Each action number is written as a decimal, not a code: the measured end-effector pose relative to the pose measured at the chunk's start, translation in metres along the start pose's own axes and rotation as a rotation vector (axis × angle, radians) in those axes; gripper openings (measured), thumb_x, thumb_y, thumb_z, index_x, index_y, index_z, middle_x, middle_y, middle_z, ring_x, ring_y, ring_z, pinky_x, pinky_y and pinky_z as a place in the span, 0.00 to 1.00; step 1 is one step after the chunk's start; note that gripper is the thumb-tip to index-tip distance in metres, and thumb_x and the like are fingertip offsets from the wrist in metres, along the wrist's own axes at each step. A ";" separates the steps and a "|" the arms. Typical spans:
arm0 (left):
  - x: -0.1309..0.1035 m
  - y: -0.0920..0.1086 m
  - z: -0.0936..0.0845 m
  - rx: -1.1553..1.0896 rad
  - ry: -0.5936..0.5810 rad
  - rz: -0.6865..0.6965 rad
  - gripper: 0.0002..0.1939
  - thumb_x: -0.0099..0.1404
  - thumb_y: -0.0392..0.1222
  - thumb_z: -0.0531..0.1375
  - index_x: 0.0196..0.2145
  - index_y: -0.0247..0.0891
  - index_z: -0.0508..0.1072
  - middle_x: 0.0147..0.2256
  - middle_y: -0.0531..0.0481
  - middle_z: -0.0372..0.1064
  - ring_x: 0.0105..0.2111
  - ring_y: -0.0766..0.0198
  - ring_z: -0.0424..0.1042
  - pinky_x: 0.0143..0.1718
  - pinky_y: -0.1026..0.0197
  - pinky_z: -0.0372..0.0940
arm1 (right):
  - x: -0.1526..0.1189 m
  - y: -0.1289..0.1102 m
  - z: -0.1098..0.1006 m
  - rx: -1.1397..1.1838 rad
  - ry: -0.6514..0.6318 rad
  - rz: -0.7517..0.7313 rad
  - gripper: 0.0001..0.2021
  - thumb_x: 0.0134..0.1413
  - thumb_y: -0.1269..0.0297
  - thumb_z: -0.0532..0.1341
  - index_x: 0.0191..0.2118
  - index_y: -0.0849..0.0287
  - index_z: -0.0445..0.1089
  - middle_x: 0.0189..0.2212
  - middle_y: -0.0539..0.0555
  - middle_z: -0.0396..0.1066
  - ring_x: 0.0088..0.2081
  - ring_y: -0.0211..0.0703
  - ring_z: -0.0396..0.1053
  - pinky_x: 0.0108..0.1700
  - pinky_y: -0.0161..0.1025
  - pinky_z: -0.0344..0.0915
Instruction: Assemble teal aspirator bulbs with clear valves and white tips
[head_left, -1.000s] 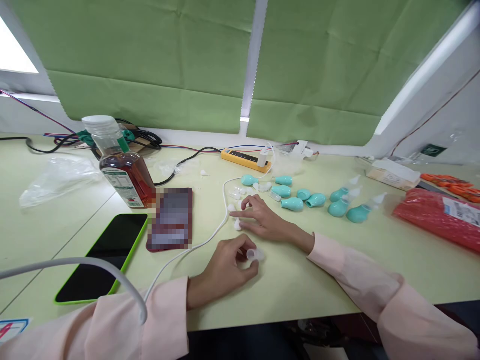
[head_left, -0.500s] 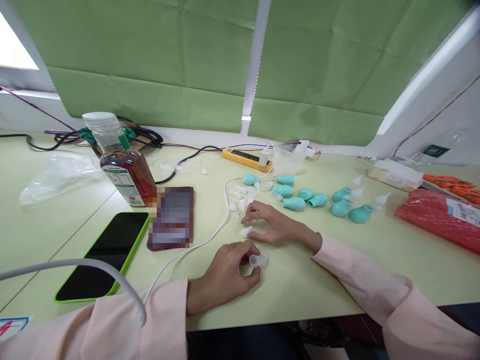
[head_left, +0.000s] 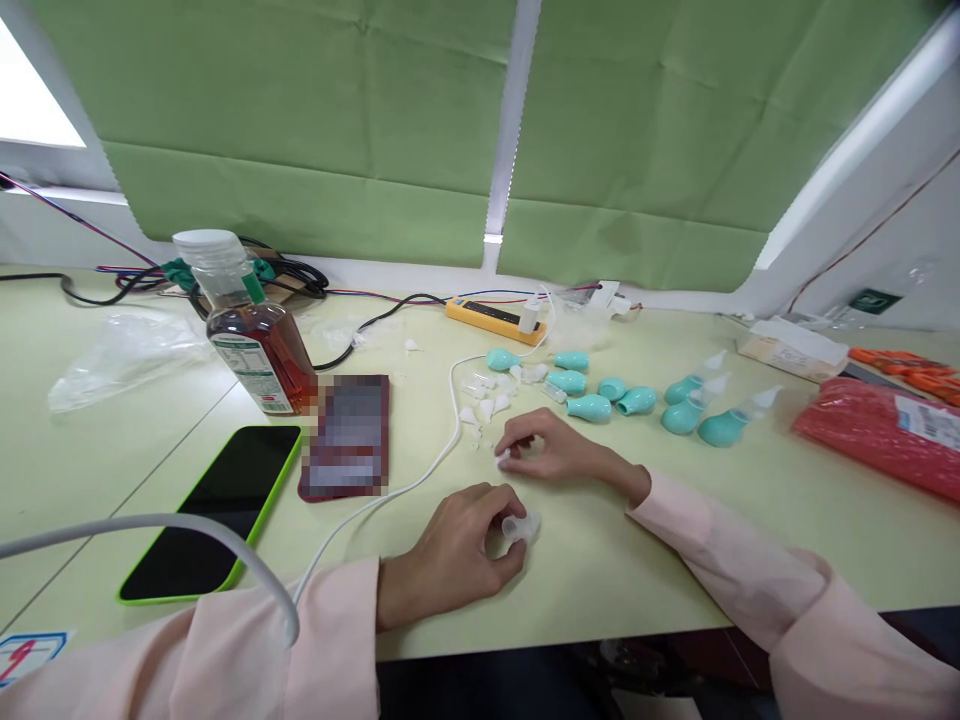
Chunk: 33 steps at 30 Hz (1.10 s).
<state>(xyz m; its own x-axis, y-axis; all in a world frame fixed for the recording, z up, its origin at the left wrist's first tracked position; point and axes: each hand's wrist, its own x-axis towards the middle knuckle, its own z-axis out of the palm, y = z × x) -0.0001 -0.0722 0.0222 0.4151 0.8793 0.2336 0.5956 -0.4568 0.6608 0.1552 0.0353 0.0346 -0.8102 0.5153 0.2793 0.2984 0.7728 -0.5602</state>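
Observation:
My left hand [head_left: 466, 540] is closed round a clear plastic connector [head_left: 520, 527], its thumb and fingers on the wide round end. Farther from me, my right hand [head_left: 541, 447] pinches a small white nozzle tip [head_left: 503, 457], mostly covered by the fingers. Several white nozzle tips [head_left: 487, 409] lie on the table just beyond, along with clear plastic pieces [head_left: 477, 384]. Behind them are several loose turquoise rubber bulbs [head_left: 589, 408]. To the right stand three bulbs fitted with clear necks and white tips, one of them a nasal aspirator [head_left: 722, 428].
On the left are a phone with a green case [head_left: 217, 510], a dark red phone [head_left: 346, 435] and a bottle of brown liquid [head_left: 262, 350]. A white cable [head_left: 420, 480] crosses the table. A yellow power strip [head_left: 487, 320] is at the back, a red package [head_left: 877, 430] at right.
My right hand has closed its fingers on the nozzle tip, which lay between finger and thumb before. The left hand still holds the clear connector, almost unmoved.

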 end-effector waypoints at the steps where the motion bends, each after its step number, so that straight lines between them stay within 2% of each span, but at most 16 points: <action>1: 0.000 0.000 0.000 -0.012 0.004 -0.006 0.07 0.49 0.34 0.54 0.29 0.36 0.65 0.26 0.51 0.65 0.25 0.67 0.62 0.26 0.66 0.57 | 0.001 0.004 -0.002 -0.048 0.086 0.017 0.04 0.44 0.69 0.57 0.27 0.62 0.69 0.20 0.49 0.66 0.22 0.31 0.60 0.25 0.30 0.58; 4: 0.000 0.001 -0.001 -0.049 0.015 -0.027 0.06 0.50 0.35 0.54 0.29 0.36 0.65 0.26 0.51 0.65 0.25 0.67 0.62 0.26 0.67 0.57 | 0.003 0.021 -0.009 -0.196 0.289 0.100 0.04 0.43 0.69 0.58 0.24 0.63 0.69 0.15 0.48 0.63 0.17 0.30 0.55 0.20 0.29 0.53; 7: 0.000 -0.001 0.000 -0.088 0.031 -0.037 0.08 0.50 0.34 0.54 0.31 0.36 0.65 0.26 0.52 0.66 0.25 0.68 0.62 0.27 0.66 0.57 | 0.004 0.031 -0.005 -0.267 0.360 0.133 0.07 0.42 0.68 0.58 0.30 0.63 0.71 0.16 0.48 0.63 0.17 0.30 0.53 0.21 0.30 0.52; 9: 0.000 -0.002 0.000 -0.113 0.049 -0.042 0.09 0.50 0.33 0.54 0.32 0.36 0.66 0.27 0.52 0.66 0.25 0.68 0.62 0.27 0.66 0.58 | 0.003 0.028 0.004 -0.305 0.381 0.112 0.11 0.43 0.66 0.58 0.35 0.62 0.70 0.19 0.49 0.64 0.20 0.31 0.56 0.24 0.31 0.53; 11: 0.001 -0.004 0.001 -0.141 0.066 -0.048 0.10 0.50 0.31 0.53 0.32 0.36 0.66 0.26 0.52 0.65 0.25 0.68 0.62 0.28 0.66 0.58 | 0.001 0.019 0.014 -0.369 0.313 0.071 0.12 0.45 0.63 0.57 0.37 0.61 0.70 0.19 0.50 0.64 0.21 0.33 0.58 0.25 0.32 0.51; 15: 0.002 -0.007 0.003 -0.265 0.087 -0.083 0.10 0.51 0.30 0.51 0.32 0.37 0.66 0.27 0.52 0.64 0.25 0.69 0.62 0.27 0.67 0.58 | 0.001 -0.001 0.025 -0.569 0.059 0.070 0.11 0.51 0.60 0.54 0.35 0.59 0.70 0.19 0.50 0.67 0.22 0.33 0.60 0.22 0.32 0.44; 17: 0.003 -0.007 0.003 -0.332 0.091 -0.116 0.10 0.51 0.30 0.51 0.33 0.37 0.66 0.27 0.52 0.64 0.25 0.69 0.61 0.26 0.67 0.58 | 0.002 -0.006 0.026 -0.657 0.011 0.113 0.13 0.54 0.60 0.50 0.32 0.59 0.70 0.20 0.51 0.68 0.21 0.34 0.61 0.21 0.33 0.39; 20: 0.004 -0.006 0.003 -0.423 0.101 -0.165 0.09 0.51 0.30 0.52 0.32 0.36 0.66 0.27 0.52 0.63 0.26 0.69 0.62 0.27 0.68 0.59 | 0.003 -0.006 0.026 -0.693 0.017 0.148 0.16 0.56 0.63 0.47 0.26 0.61 0.69 0.20 0.52 0.68 0.21 0.35 0.62 0.21 0.34 0.36; 23: 0.005 -0.005 0.002 -0.532 0.111 -0.212 0.06 0.51 0.33 0.55 0.31 0.35 0.66 0.28 0.52 0.63 0.27 0.69 0.62 0.27 0.68 0.59 | 0.003 -0.001 0.028 -0.661 0.040 0.141 0.16 0.56 0.64 0.48 0.26 0.60 0.69 0.21 0.52 0.69 0.23 0.35 0.63 0.21 0.34 0.39; 27: 0.007 -0.008 0.004 -0.657 0.132 -0.267 0.07 0.52 0.38 0.57 0.30 0.36 0.66 0.29 0.52 0.63 0.26 0.69 0.63 0.25 0.68 0.61 | 0.002 0.002 0.024 -0.571 0.091 0.116 0.13 0.55 0.64 0.50 0.30 0.59 0.71 0.23 0.51 0.71 0.24 0.34 0.64 0.23 0.32 0.48; 31: 0.010 -0.014 0.005 -0.700 0.242 -0.293 0.14 0.49 0.38 0.60 0.35 0.35 0.67 0.32 0.49 0.65 0.30 0.67 0.64 0.26 0.67 0.63 | -0.004 -0.006 0.011 -0.175 0.294 0.081 0.09 0.50 0.64 0.56 0.31 0.61 0.71 0.20 0.51 0.70 0.20 0.32 0.61 0.23 0.31 0.56; 33: 0.011 -0.015 0.004 -0.723 0.279 -0.331 0.17 0.48 0.38 0.62 0.37 0.33 0.68 0.33 0.47 0.66 0.31 0.66 0.65 0.29 0.65 0.64 | -0.010 -0.013 0.006 0.010 0.332 0.071 0.07 0.47 0.64 0.58 0.30 0.61 0.71 0.20 0.51 0.69 0.20 0.32 0.61 0.22 0.31 0.58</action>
<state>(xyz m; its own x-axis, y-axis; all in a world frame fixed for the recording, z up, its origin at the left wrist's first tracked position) -0.0018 -0.0557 0.0119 0.0549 0.9971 0.0523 0.0303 -0.0540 0.9981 0.1562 0.0181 0.0339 -0.5785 0.6616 0.4770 0.3418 0.7276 -0.5947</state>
